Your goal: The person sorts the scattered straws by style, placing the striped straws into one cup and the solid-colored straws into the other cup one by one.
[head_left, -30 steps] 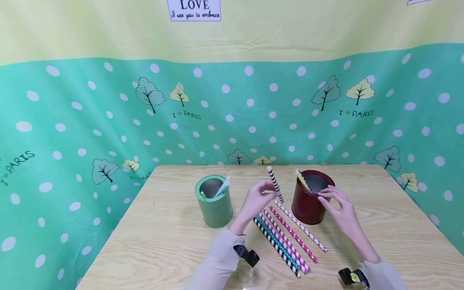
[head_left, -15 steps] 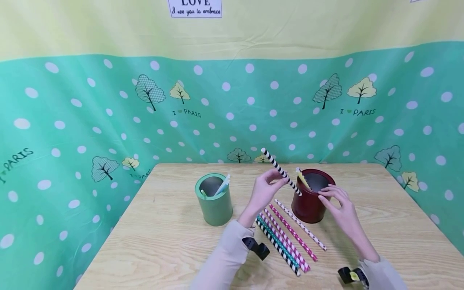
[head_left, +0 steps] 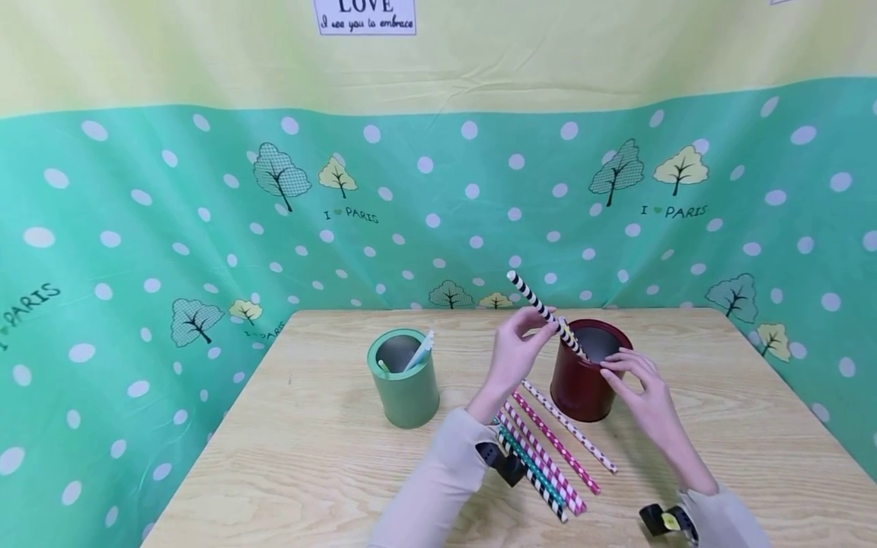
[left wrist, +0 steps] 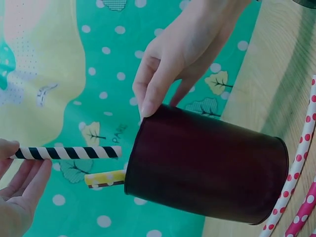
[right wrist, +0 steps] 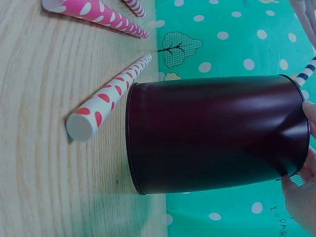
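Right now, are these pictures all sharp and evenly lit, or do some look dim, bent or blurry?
Head view: bright, even light, sharp, though the backdrop bows at the edges. Left wrist view: dimmer, turned sideways; the red cup looks almost black. Right wrist view: the cup is dark with soft glare streaks; the nearest dotted straw is slightly soft.

Two cans stand on the desk (head_left: pixel 329 457) — the left can (head_left: pixel 403 378) and the right can (head_left: pixel 583 371), well apart. Loose straws (head_left: pixel 541 453) lie between them, nearer the front edge. The left hand (head_left: pixel 515 354) holds a straw (head_left: pixel 541 308) tilted over the right can's rim — the right hand (head_left: pixel 640 396) rests on that can's right side. A straw (head_left: pixel 419 353) leans inside the left can.
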A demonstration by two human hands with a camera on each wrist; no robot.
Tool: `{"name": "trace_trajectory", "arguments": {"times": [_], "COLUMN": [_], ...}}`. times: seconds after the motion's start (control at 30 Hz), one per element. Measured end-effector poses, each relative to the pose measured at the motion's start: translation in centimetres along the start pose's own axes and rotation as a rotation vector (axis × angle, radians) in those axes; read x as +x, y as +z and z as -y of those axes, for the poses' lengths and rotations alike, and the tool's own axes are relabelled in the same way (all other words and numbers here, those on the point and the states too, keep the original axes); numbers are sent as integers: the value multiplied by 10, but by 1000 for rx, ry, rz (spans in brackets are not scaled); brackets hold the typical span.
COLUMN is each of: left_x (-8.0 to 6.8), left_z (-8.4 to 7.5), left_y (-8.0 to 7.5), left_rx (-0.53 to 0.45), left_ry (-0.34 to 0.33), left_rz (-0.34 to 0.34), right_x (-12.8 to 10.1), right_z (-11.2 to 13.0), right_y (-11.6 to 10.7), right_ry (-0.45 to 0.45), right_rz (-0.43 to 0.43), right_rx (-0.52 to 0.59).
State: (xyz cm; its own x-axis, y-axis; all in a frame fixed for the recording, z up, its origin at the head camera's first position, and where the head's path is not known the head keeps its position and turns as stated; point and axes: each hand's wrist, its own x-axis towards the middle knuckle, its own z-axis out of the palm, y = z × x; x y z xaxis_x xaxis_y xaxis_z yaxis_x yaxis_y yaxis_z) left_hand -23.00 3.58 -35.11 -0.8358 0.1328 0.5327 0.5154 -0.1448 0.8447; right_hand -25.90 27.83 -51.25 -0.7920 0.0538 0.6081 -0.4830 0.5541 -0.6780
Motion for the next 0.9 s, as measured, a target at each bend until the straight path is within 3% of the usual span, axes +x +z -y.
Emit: {"name": "trace_trajectory", "arguments": {"times": [0.17,0.4,0.6,0.9], "left_x": [2,4,0,1], "left_z": [5,2,-17,-11], "left_y": [5,12,13,15], "left_rx": [1,27,81,132], "left_ry": [-2,-96,-111,-117], "left_rz": [-12,-34,-9,36], "right_x": [0,0,0,1], "right_z": [1,0,3,25], "right_y": [0,0,-1,-9], "right_ry": [13,0,-8,-69], "right_rz": [7,1,4,35], "right_rx": [0,-2,1,84]}}
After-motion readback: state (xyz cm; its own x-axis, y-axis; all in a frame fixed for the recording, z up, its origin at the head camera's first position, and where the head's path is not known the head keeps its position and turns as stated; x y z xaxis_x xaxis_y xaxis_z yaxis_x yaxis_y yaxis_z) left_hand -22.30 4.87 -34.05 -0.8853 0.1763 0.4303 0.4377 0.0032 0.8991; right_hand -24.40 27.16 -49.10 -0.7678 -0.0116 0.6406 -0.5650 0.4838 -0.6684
